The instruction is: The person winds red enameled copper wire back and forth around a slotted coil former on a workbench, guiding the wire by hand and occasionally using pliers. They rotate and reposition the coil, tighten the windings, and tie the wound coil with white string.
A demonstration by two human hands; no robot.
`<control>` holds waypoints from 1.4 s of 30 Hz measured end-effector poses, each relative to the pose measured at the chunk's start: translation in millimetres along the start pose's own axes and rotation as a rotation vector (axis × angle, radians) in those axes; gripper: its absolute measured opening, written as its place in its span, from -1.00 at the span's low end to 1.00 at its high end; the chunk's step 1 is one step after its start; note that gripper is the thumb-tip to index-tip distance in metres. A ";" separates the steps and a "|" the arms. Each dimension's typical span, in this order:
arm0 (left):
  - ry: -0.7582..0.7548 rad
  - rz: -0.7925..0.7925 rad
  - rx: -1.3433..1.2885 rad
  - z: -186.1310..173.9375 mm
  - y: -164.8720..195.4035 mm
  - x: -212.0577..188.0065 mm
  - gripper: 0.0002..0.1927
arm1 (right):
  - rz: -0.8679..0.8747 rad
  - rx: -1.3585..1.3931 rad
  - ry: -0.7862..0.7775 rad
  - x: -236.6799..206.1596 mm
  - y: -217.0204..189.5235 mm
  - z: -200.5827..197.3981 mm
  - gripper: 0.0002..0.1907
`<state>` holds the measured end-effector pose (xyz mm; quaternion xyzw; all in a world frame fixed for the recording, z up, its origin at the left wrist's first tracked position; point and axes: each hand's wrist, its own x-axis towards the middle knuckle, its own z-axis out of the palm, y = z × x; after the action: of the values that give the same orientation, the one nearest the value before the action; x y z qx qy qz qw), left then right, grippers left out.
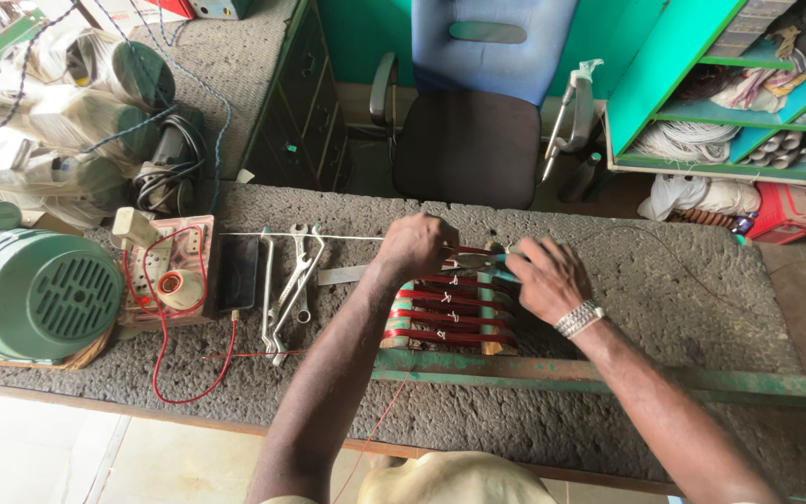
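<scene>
- At desk centre, both hands meet over a wooden winding former [450,313] wrapped with red copper coils, tied off with short white bindings.
- Right hand [545,277]: fingers curled closed round the teal handles of a pair of pliers [479,261], nose pointing left toward the other hand. Metal bracelet [578,318] at the wrist.
- Left hand [414,245]: fingers bunched down at the former's far edge, touching the coil top close to the plier tips; what it pinches is hidden under the knuckles, so I cannot tell.
- Former sits against a green metal bar [608,377] running along the near side, which seems to keep it from sliding.
- Thin white wire [328,236] runs taut leftward from the left hand.
- Spanners [291,285] lie just left of the former, within reach; a dark phone [237,273] beside them.
- Farther left: switch board with red leads [172,271], then a green motor [34,294].
- Beyond the desk [683,271]: a black office chair [466,145].
</scene>
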<state>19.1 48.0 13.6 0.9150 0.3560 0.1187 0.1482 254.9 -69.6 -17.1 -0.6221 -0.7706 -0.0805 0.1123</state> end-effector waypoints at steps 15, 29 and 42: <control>0.073 0.009 0.004 -3.9 -0.6 -2.2 -0.88 | -0.115 -0.091 0.159 -4.4 -7.5 -0.8 -0.75; 0.050 -0.039 0.112 34.8 -20.6 6.3 -0.70 | -0.052 -0.099 0.144 4.1 -10.4 0.7 -0.66; 0.089 -0.160 -0.112 13.1 -11.0 -1.0 -0.71 | 0.109 0.217 -0.042 -16.7 0.8 3.6 -0.34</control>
<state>15.8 52.6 -2.6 0.8678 0.4269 0.1667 0.1922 258.7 -84.2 -25.1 -0.6489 -0.7419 0.0225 0.1671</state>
